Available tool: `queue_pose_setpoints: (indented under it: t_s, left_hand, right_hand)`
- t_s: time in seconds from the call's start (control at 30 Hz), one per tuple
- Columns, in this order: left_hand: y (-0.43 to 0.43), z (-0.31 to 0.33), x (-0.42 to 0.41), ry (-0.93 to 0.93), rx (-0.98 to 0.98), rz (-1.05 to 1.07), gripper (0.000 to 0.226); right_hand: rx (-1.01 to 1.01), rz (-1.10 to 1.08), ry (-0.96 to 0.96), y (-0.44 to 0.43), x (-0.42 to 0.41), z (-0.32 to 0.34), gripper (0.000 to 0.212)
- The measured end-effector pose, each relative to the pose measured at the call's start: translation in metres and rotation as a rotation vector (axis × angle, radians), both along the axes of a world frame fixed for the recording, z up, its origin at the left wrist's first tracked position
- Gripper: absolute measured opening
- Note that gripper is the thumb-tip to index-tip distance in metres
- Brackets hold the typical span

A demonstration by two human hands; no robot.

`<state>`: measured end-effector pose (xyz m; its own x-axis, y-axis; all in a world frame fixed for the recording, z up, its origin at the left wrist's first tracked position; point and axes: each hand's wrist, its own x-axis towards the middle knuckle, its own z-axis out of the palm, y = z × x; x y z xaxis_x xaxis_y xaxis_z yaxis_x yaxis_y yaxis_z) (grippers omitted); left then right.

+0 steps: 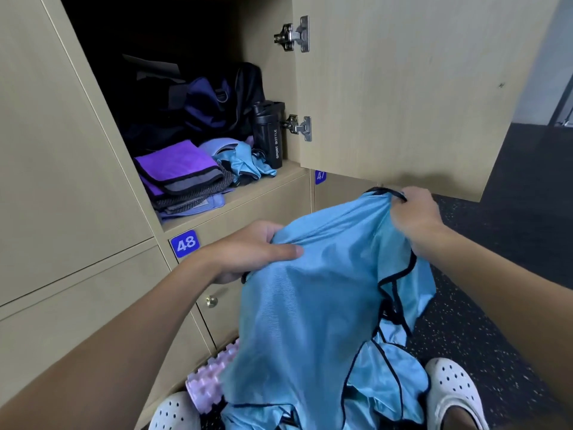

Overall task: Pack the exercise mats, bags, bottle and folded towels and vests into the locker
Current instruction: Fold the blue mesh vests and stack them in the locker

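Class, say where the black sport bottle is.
In the head view, the black sport bottle stands upright inside the locker, by the lower hinge, right of a crumpled blue vest.

vest (325,305) of thin sky-blue synthetic cloth with a faint sheen and fine weave, locker door (403,88) matt pale wood-grain laminate, hinges (294,34) bright polished metal, bottle (268,141) black plastic with a slight gloss, folded towels (179,166) soft matt cloth, floor (496,305) rough speckled rubber, roller (207,383) knobbly matt pink foam

In beige wooden locker (263,187): folded purple towel stack (183,178) front left; black plastic sport bottle (269,138) front right; crumpled light-blue vest (245,162) between; purple fabric duffel bag (210,103) behind. Before locker: black-trimmed light-blue mesh vest (310,305), above pink ridged foam roller (207,383).
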<state>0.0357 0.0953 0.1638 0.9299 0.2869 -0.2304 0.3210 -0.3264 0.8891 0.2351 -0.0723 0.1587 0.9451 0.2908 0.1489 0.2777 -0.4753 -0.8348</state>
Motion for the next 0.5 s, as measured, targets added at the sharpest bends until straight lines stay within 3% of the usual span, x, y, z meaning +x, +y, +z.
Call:
queue_pose_setpoints:
  t_s: [0.1, 0.17, 0.3, 0.4, 0.47, 0.5]
  left_hand:
    - [-0.012, 0.006, 0.007, -0.081, 0.042, 0.114, 0.017]
    - [-0.02, 0.009, 0.017, -0.182, 0.026, 0.262, 0.013]
    - [-0.029, 0.017, 0.033, -0.313, -0.181, 0.474, 0.005]
    - [-0.027, 0.022, 0.035, -0.415, -0.292, 0.635, 0.008]
    - [-0.025, 0.026, 0.033, -0.482, -0.368, 0.703, 0.008]
    - [-0.022, 0.028, 0.031, -0.512, -0.409, 0.722, 0.008]
  right_hand:
    - [-0.058, 0.28, 0.091, 0.005, -0.007, -0.007, 0.018]
    - [-0.006, 0.433, 0.164, 0.011, -0.023, -0.007, 0.047]
    - [0.186, 0.667, 0.277, 0.021, -0.062, -0.001, 0.054]
    - [0.05, 0.797, 0.221, 0.023, -0.08, -0.005, 0.068]
    - [-0.023, 0.768, 0.143, 0.027, -0.087, -0.013, 0.057]
    - [-0.036, 0.726, 0.072, 0.03, -0.089, -0.016, 0.042]
